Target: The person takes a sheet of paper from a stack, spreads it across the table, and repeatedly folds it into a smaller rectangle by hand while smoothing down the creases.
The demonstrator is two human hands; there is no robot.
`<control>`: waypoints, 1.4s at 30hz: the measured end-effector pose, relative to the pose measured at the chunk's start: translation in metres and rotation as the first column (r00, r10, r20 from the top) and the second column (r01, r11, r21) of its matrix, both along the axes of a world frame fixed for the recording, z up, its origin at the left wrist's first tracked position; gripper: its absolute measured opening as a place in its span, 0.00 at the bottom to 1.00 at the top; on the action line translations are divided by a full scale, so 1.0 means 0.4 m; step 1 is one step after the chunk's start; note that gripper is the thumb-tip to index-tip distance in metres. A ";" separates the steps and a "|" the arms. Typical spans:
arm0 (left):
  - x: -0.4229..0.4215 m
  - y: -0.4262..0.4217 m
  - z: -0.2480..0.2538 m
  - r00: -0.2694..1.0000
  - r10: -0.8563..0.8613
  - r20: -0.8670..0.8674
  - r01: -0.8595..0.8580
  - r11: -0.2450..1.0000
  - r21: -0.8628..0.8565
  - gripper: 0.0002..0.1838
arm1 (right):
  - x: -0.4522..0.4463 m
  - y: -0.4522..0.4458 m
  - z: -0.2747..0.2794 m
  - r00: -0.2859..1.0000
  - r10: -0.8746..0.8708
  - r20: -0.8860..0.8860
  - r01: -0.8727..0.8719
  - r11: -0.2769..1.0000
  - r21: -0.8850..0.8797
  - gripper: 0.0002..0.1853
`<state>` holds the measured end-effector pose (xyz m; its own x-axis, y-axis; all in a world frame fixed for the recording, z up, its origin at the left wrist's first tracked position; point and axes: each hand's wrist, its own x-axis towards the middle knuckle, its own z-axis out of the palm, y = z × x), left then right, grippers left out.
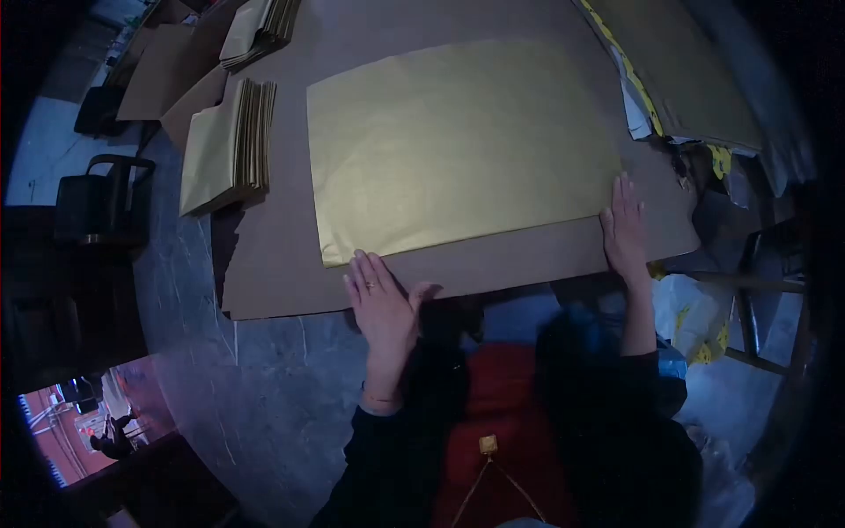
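A large sheet of gold paper (466,145) lies flat on the brown cardboard table cover (282,295). My left hand (384,304) rests at the sheet's near edge, close to its left corner, with fingertips touching it and the thumb spread to the right. At the near right corner lies my right hand (626,231), palm down, its fingers stretched out along the sheet's edge. Neither hand grips anything. Small creases show in the paper's near left corner.
Folded gold paper stacks (227,150) stand along the left side. A large brown sheet stack (682,70) with yellow-and-white edging is on the right. A black chair (104,202) stands left of the table, and a plastic bag (695,312) hangs at the lower right.
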<state>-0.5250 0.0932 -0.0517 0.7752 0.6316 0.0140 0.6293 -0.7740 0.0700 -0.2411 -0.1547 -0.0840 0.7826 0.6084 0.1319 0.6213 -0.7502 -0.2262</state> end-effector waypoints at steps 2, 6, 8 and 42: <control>-0.043 0.041 0.003 0.990 0.125 -0.071 -0.124 0.992 0.027 0.47 | 0.002 0.000 -0.001 1.000 -0.005 0.001 0.005 1.000 -0.019 0.28; -0.073 0.074 0.009 0.982 0.178 -0.066 -0.174 0.983 0.062 0.45 | 0.009 -0.003 -0.011 1.000 -0.005 0.031 0.007 0.997 -0.075 0.28; -0.083 0.081 -0.007 0.973 0.222 -0.070 -0.212 0.969 0.125 0.44 | 0.016 -0.006 -0.013 0.999 0.013 0.032 -0.011 0.997 -0.079 0.28; 0.137 -0.111 -0.044 0.958 -0.269 0.098 0.274 0.961 -0.035 0.40 | 0.087 -0.134 -0.046 0.129 0.486 -0.864 0.892 0.324 0.315 0.13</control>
